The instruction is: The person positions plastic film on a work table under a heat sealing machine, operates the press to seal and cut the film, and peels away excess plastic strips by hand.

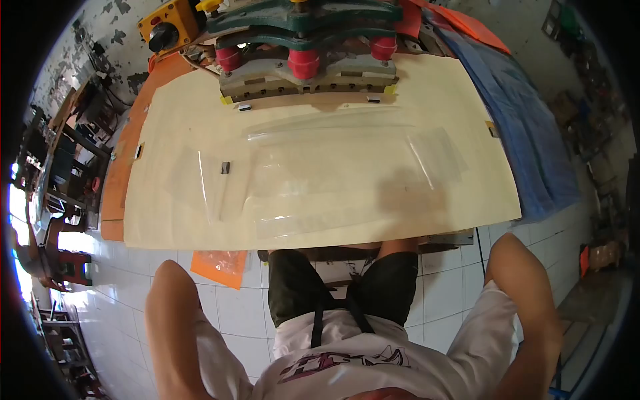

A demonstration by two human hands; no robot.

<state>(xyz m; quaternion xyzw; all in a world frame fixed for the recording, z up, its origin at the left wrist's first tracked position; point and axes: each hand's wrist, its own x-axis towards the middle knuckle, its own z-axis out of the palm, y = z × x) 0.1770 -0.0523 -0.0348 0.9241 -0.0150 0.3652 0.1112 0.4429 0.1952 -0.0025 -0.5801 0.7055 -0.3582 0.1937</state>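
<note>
Neither of my hands shows; both arms bend back toward me, with the left elbow [175,273] and the right elbow [510,247] in front of the table edge. A clear plastic sheet [300,180], folded or layered with shiny creases, lies on the cream board [173,227]. Its side pieces spread left and right, and their outlines are hard to make out. A small dark block [225,168] sits at the sheet's left part. Behind the sheet stands a press-like machine [307,83] with a green frame and red round mounts.
A yellow control box [170,30] with a black knob stands at the back left. Blue plastic sheeting [527,147] drapes over the right side. An orange sheet [223,267] lies on the tiled floor below the front edge. Furniture [53,233] lines the far left.
</note>
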